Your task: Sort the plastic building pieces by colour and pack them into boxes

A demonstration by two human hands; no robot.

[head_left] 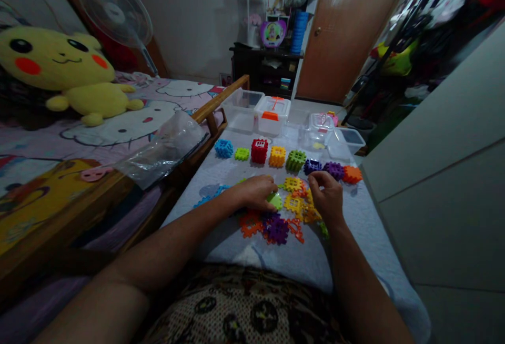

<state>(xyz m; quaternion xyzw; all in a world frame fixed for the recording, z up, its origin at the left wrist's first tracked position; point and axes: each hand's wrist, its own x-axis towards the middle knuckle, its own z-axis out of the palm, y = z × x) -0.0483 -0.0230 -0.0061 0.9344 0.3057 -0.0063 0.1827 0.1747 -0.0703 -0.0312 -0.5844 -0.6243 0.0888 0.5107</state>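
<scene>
Table: We look down on a long surface spread with a pale blue-grey cloth [252,254].
Row: Across it stand stacks of toothed plastic squares, among them a bright blue stack [224,148], a tall red stack [259,152] and an orange stack [352,174].
Far end: We see clear plastic boxes, one with an orange-latched lid [273,114].
Bed: At left, a pink cartoon-print sheet [185,103] lies behind a brown wooden rail [213,104]; on it sits a yellow plush toy [98,99] near a pale standing fan [115,13].
Back wall: A black cabinet [262,68] stands beside a brown wooden door [347,28].
Left hand: Our left hand [257,192] has curled fingers touching a lime-green plastic piece [275,201] mid-table; we cannot tell how firmly.
Right hand: Our right hand [326,196] is half curled, fingertips close together, beside flat yellow toothed pieces [294,203]; we cannot tell whether it holds anything.
Hidden: Our left forearm partly covers flat blue pieces [209,199].
Hard to make out: Hanging clothes [445,2], upper right, are dim and cut off.
</scene>
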